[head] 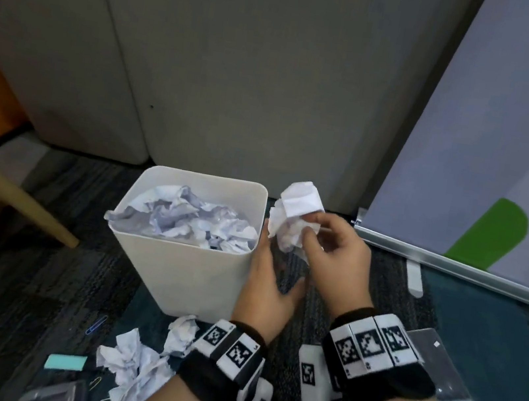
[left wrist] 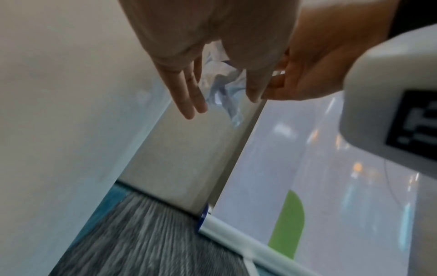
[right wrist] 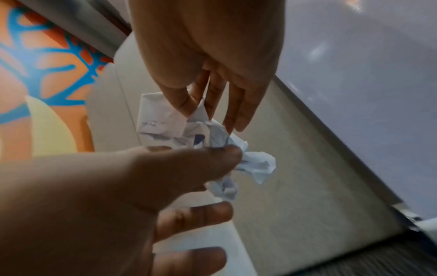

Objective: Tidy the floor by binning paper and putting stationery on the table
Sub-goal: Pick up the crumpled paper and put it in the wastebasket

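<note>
A person crouches over a dark carpet, both hands raised in the middle of the head view. The right hand (head: pixel 335 246) pinches a crumpled ball of white paper (head: pixel 293 218) between thumb and fingertips, just right of the rim of a pale square bin (head: pixel 181 277) that sits centre frame. The bin is already heaped almost to the top with crushed paper.

The paper looks very light, soft and springy. It should squash easily and weigh next to nothing, so a loose pinch anywhere on its folds is likely enough. It may puff open or catch on the bin's full heap and tumble off, so pressing it down could help.

From the right wrist view, the thumb and two fingers close on the ball's upper folds while the remaining fingers stay straighter alongside. The left hand (head: pixel 268 287) sits below and left of the ball, next to the bin's side, fingers straight and spread, holding nothing; whether its fingertips brush the paper cannot be told.

At lower left of the head view, more crumpled paper (head: pixel 135 363) lies on the carpet near the bin's base, with a mint-green eraser (head: pixel 66 362) and a blue paper clip (head: pixel 97 324) close by. A clear plastic case (head: pixel 55 396) lies at the bottom edge. A wooden table leg (head: pixel 15 192) crosses the left side.
</note>
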Demonstrator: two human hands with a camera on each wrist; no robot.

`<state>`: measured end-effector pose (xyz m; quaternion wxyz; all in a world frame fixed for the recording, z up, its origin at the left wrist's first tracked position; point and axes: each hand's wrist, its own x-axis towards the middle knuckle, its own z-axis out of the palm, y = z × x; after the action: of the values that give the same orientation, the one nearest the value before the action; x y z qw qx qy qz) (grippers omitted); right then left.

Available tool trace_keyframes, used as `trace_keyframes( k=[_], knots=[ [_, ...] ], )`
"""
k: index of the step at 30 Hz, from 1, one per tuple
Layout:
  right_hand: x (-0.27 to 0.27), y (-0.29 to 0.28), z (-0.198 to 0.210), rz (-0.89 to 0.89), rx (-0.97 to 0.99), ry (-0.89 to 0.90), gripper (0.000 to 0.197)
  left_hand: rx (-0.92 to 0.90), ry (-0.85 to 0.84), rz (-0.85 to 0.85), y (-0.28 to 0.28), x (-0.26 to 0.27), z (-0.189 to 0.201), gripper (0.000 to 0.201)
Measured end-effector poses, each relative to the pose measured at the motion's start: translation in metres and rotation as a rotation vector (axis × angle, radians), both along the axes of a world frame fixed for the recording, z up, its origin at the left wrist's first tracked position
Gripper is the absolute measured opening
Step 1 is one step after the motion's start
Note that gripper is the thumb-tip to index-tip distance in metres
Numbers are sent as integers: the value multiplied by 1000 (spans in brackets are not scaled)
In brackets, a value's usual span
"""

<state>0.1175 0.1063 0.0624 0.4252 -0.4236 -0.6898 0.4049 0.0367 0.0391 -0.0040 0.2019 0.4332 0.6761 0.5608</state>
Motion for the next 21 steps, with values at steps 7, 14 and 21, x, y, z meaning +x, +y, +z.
trace_keyframes(
  k=[7, 14, 21],
  knots=[
    [-46, -23, 66, 160, 102, 139, 17, 209, -60, 127, -32, -37, 72, 55],
    [-86, -24, 50, 237, 63, -36, 32, 22, 448, 443, -64, -93, 90, 35],
    [-101, -18, 19, 331, 137, -494, 52, -593, 597, 293, -84, -136, 62, 50]
  ],
)
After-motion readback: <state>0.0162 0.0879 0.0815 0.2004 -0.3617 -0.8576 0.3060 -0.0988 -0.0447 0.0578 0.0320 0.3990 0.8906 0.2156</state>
